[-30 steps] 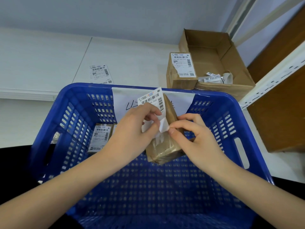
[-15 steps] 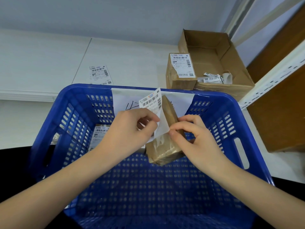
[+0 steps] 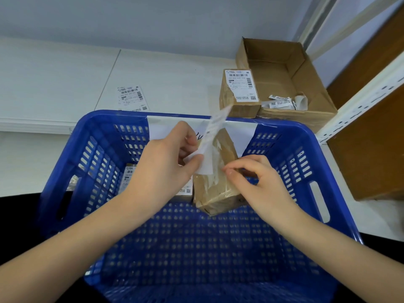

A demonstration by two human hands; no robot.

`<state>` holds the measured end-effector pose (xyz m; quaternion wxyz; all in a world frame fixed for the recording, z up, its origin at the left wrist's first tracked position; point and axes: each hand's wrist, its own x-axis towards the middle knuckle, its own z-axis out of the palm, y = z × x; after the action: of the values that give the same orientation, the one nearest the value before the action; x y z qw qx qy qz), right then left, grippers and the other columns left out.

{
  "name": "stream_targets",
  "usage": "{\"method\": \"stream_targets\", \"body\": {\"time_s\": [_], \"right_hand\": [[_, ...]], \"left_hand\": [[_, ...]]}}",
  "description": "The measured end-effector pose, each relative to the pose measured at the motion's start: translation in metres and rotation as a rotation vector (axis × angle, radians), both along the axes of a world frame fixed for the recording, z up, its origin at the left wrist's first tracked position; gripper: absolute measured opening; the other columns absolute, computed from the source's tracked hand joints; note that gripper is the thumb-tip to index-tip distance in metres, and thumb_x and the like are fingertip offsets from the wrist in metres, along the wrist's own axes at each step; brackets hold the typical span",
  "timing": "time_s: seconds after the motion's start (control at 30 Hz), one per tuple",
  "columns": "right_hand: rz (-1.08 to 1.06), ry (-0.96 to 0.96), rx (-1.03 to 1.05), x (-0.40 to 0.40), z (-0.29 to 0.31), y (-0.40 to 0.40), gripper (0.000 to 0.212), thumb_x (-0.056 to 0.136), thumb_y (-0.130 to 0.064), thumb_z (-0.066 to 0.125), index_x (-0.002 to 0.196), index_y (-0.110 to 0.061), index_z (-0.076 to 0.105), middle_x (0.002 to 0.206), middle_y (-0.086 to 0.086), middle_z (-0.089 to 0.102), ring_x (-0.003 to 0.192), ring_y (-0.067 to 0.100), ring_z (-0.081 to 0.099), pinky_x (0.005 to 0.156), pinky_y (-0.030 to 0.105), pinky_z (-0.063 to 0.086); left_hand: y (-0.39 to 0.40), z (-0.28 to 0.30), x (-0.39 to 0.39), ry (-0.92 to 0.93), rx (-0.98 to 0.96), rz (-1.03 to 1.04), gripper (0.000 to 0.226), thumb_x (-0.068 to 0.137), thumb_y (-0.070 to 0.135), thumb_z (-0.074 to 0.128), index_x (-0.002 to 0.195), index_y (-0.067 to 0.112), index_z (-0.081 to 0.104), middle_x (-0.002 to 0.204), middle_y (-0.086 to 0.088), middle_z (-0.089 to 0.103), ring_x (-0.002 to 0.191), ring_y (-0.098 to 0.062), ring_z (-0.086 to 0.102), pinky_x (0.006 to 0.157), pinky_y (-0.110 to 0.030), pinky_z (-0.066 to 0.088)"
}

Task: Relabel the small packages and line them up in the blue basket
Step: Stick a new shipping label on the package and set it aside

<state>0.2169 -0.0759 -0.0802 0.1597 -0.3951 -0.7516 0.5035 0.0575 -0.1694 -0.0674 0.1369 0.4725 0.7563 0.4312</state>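
left hand (image 3: 162, 166) pinching a white shipping label (image 3: 213, 136) peeled up from a taped brown package (image 3: 218, 178), right hand (image 3: 260, 182) gripping that package upright over the blue basket (image 3: 284, 149), labelled package (image 3: 129, 176) against the basket's far wall

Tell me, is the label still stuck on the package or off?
Nearly off. The label stands away from the package, pinched by the left hand; whether its lower edge still sticks, cannot tell.

An open cardboard box (image 3: 282, 68) holding crumpled label scraps (image 3: 284, 102) sits on the white tabletop (image 3: 54, 84).
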Motion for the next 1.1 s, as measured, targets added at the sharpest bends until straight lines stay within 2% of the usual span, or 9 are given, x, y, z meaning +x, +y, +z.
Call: {"method": "stream_targets", "body": {"time_s": [0.1,0.23,0.33,0.47,0.63,0.73,0.87,0.97,1.1], "right_hand": [[-0.031,0.0,-0.042,0.001,-0.001,0.002,0.013,0.09,-0.026,0.061,0.09,-0.036,0.069,0.112,-0.011,0.048,0.104,-0.004,0.05,0.085,0.005,0.04],[-0.047,0.033,-0.07,-0.002,0.0,0.0,0.009,0.088,-0.029,0.062,0.088,-0.035,0.069,0.111,-0.01,0.05,0.098,-0.009,0.05,0.078,0.002,0.04],[-0.044,0.045,-0.101,-0.004,0.0,-0.002,0.007,0.085,-0.036,0.062,0.086,-0.034,0.069,0.111,-0.011,0.05,0.1,-0.008,0.05,0.078,0.003,0.042],[-0.051,0.056,-0.076,-0.005,-0.001,-0.003,0.004,0.082,-0.037,0.065,0.082,-0.036,0.069,0.11,-0.01,0.052,0.101,-0.006,0.051,0.082,0.003,0.04],[-0.047,0.037,-0.075,-0.005,-0.004,-0.001,0.006,0.085,-0.029,0.065,0.086,-0.034,0.068,0.111,-0.009,0.052,0.097,-0.009,0.052,0.08,0.003,0.041],[-0.05,0.038,-0.074,-0.004,-0.004,-0.001,0.008,0.086,-0.027,0.065,0.086,-0.035,0.068,0.11,-0.011,0.052,0.098,-0.008,0.052,0.08,0.003,0.041],[-0.059,0.025,-0.065,-0.004,-0.004,0.001,0.008,0.086,-0.027,0.065,0.088,-0.033,0.068,0.11,-0.013,0.051,0.098,-0.007,0.053,0.082,0.006,0.044],[-0.063,0.013,-0.062,-0.003,-0.005,0.003,0.007,0.086,-0.027,0.065,0.089,-0.033,0.068,0.111,-0.014,0.051,0.099,-0.005,0.053,0.082,0.01,0.045],[-0.056,0.014,-0.077,-0.002,-0.005,0.002,0.007,0.086,-0.026,0.065,0.089,-0.032,0.068,0.111,-0.012,0.052,0.099,-0.003,0.054,0.08,0.006,0.045]], "left_hand": [[-0.001,0.0,0.001,0.005,-0.012,-0.03,0.024,0.08,0.01,0.073,0.089,0.021,0.054,0.077,0.011,0.063,0.076,-0.007,0.061,0.069,-0.026,0.049],[-0.003,-0.006,0.01,0.084,-0.04,-0.108,0.012,0.08,0.019,0.07,0.089,0.015,0.063,0.078,0.008,0.067,0.069,-0.009,0.063,0.068,-0.035,0.055],[-0.002,-0.008,0.015,0.116,-0.037,-0.13,0.018,0.076,0.028,0.06,0.088,0.017,0.066,0.077,0.01,0.068,0.068,-0.011,0.066,0.064,-0.037,0.057],[-0.002,-0.012,0.016,0.159,-0.016,-0.151,0.016,0.074,0.025,0.062,0.087,0.017,0.067,0.074,0.01,0.068,0.064,-0.008,0.065,0.06,-0.034,0.057],[-0.003,-0.011,0.016,0.177,-0.031,-0.164,0.011,0.076,0.02,0.067,0.087,0.015,0.067,0.074,0.008,0.068,0.061,-0.013,0.065,0.057,-0.037,0.057],[-0.002,-0.008,0.016,0.135,-0.087,-0.143,0.013,0.082,0.014,0.071,0.095,0.015,0.068,0.081,0.008,0.068,0.066,-0.015,0.066,0.065,-0.038,0.057],[0.0,-0.008,0.011,0.016,-0.155,-0.075,0.021,0.085,0.016,0.069,0.105,0.019,0.071,0.081,0.011,0.066,0.073,-0.009,0.065,0.073,-0.03,0.055],[0.001,-0.008,0.005,-0.089,-0.155,-0.057,0.016,0.083,0.012,0.07,0.09,0.026,0.072,0.076,0.012,0.067,0.072,-0.003,0.062,0.07,-0.018,0.051],[0.003,-0.004,-0.006,-0.219,-0.186,-0.005,0.028,0.08,0.009,0.075,0.071,0.033,0.064,0.072,0.008,0.068,0.067,-0.009,0.065,0.069,-0.022,0.055]]}}
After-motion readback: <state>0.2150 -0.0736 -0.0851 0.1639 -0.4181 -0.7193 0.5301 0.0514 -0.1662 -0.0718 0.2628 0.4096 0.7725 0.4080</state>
